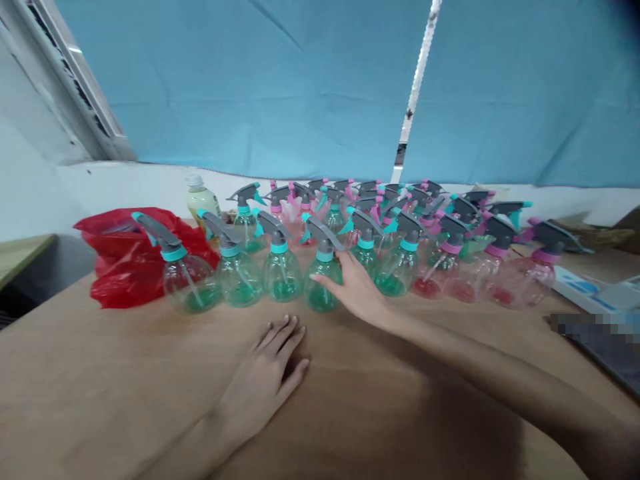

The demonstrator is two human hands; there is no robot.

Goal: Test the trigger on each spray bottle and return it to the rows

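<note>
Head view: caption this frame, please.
Right hand touches a teal-collared spray bottle; left hand rests on the brown table.

Spray bottles (pixel 350 257) are standing in crowded rows across the desk (pixel 100 373), a plastic bag (pixel 130 263) lying at their left end and a capped bottle (pixel 200 203) standing behind it. A right hand (pixel 357 290) is touching a front-row bottle (pixel 323 287) while a left hand (pixel 263 380) is resting on the desk before the rows, a fabric sheet (pixel 250 87) hanging behind them.

Prob. workshop: spray bottles (pixel 283 270) in rows, brown-paper table (pixel 100 373), blue sheet (pixel 250 87).
</note>
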